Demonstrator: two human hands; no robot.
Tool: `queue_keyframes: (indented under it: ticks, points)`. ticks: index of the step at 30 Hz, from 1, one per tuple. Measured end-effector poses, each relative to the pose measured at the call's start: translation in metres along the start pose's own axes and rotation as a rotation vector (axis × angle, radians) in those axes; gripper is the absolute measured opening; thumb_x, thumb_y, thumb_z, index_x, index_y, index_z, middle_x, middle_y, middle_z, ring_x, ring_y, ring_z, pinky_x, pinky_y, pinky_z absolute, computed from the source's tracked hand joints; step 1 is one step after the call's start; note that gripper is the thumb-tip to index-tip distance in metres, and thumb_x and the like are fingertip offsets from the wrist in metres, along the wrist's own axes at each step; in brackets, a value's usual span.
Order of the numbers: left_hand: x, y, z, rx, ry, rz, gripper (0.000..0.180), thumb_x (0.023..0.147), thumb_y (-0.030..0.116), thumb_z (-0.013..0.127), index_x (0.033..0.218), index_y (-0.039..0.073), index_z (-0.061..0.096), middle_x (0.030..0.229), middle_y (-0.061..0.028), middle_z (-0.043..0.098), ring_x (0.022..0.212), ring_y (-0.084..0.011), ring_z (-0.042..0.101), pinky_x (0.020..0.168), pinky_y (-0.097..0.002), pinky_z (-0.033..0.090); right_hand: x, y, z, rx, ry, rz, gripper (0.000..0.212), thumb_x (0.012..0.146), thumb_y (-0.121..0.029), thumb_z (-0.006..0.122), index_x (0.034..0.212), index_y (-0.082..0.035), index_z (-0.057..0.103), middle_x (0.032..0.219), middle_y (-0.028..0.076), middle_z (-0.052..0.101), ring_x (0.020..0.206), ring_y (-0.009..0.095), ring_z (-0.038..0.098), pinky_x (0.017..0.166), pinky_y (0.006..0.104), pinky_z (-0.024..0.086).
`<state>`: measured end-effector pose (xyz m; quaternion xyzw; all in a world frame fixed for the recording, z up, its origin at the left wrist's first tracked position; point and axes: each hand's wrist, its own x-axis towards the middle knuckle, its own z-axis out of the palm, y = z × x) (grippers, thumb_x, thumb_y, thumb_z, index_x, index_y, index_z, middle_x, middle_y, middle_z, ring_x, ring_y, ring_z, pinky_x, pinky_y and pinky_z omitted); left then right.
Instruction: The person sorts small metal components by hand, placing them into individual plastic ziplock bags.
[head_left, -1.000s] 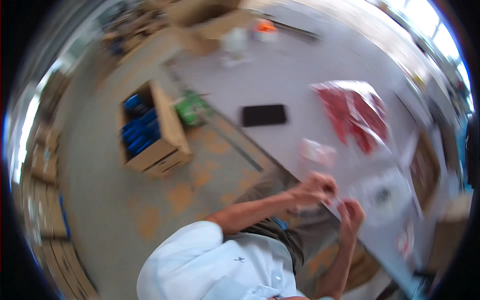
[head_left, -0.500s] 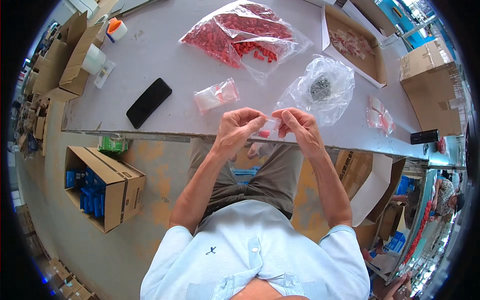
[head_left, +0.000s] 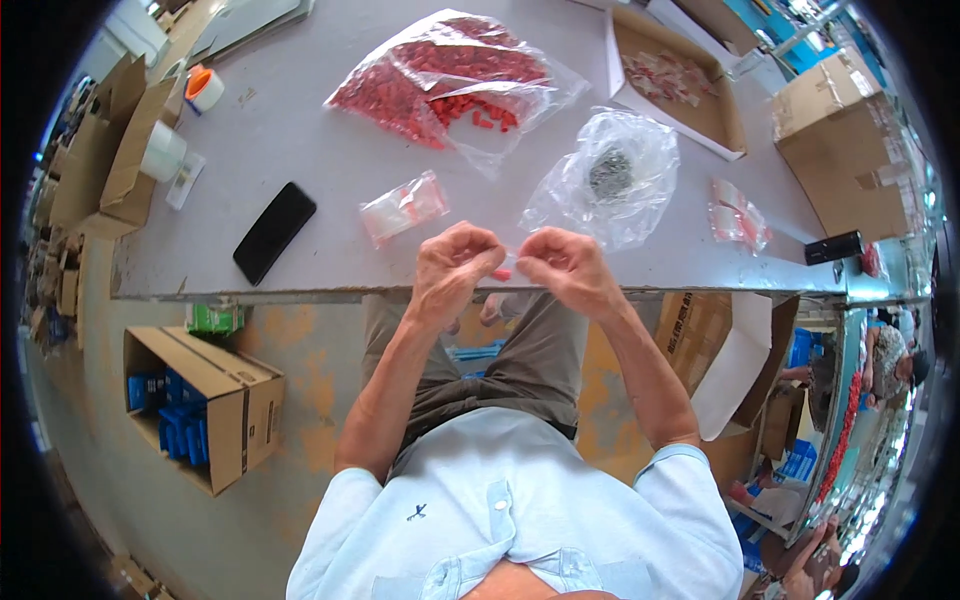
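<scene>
Just above the table's front edge, my left hand [head_left: 455,268] and my right hand [head_left: 568,268] pinch a small clear plastic bag [head_left: 511,250] between them. Inside it, low down, lies a small red piece [head_left: 501,273], partly hidden by my fingers. Beyond my left hand is a packet of small clear bags with red marks [head_left: 405,207]. A crumpled clear bag [head_left: 640,205] holding a clump of small dark grey pieces [head_left: 610,175] sits past my right hand. Farther back, a large clear bag of red pieces [head_left: 440,75] lies partly open.
A black phone [head_left: 275,232] and an orange-and-white tape roll [head_left: 205,88] lie to the left. At right are a shallow carton of small bags [head_left: 738,146], more packets [head_left: 738,215], a black cylinder [head_left: 833,248] and a cardboard box [head_left: 850,150]. An open carton [head_left: 250,420] stands on the floor.
The whole view has shifted a little, so the table's things appear farther left. My right fingertips have closed in toward my left hand, and less of the small bag shows between them.
</scene>
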<state>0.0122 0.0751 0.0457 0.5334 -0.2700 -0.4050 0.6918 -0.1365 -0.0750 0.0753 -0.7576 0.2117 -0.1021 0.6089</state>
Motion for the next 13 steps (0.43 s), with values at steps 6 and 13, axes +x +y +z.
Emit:
queue_keyframes:
  ticks: [6, 13]
  points:
    - [-0.006, 0.007, 0.000, 0.318, -0.072, 0.100, 0.013, 0.090, -0.001, 0.075, 0.103, 0.000, 0.076, 0.098, -0.0028, 0.067, 0.092, -0.0106, 0.064, 0.085, -0.0269, 0.052, -0.006, -0.003, -0.011, -0.037, -0.057, -0.067, 0.007, 0.092, 0.000, 0.071, 0.099, 0.001, 0.073, 0.083, 0.001, 0.071, 0.071, 0.002, 0.058, 0.060, 0.0219, 0.047]
    - [-0.031, 0.073, 0.002, 0.020, -0.076, 0.432, 0.033, 0.093, 0.009, 0.078, 0.123, 0.000, 0.070, 0.105, -0.0089, 0.069, 0.100, -0.0191, 0.066, 0.094, -0.0335, 0.050, 0.024, -0.018, -0.106, 0.236, 0.170, -0.246, 0.019, 0.096, 0.000, 0.059, 0.107, -0.003, 0.074, 0.078, 0.003, 0.066, 0.064, 0.011, 0.061, 0.058, 0.0258, 0.051]
